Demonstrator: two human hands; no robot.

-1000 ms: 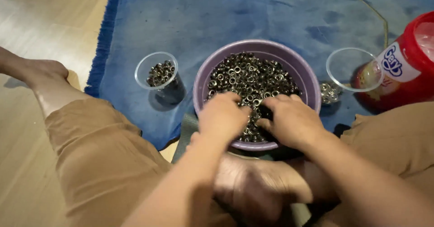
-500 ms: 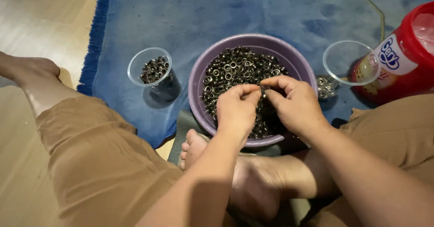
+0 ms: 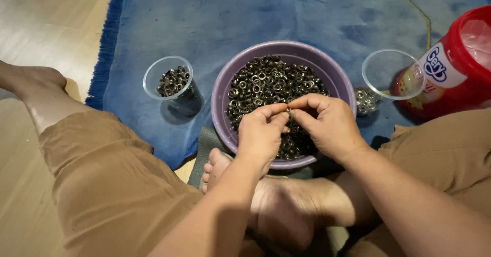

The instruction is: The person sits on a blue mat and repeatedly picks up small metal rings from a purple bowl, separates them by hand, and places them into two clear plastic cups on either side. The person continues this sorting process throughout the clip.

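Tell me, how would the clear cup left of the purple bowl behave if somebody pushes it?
The clear cup looks like thin plastic, holding only a few metal rings, so it probably slides or tips easily. On the soft blue rug it may catch rather than glide.

The left hand (image 3: pixel 262 134) and right hand (image 3: pixel 327 126), pressed down into the metal rings (image 3: pixel 266 85) a second ago, have been raised above the purple bowl (image 3: pixel 225 91). Their fingertips have been brought together, and a small ring (image 3: pixel 288 113) is now pinched between them.
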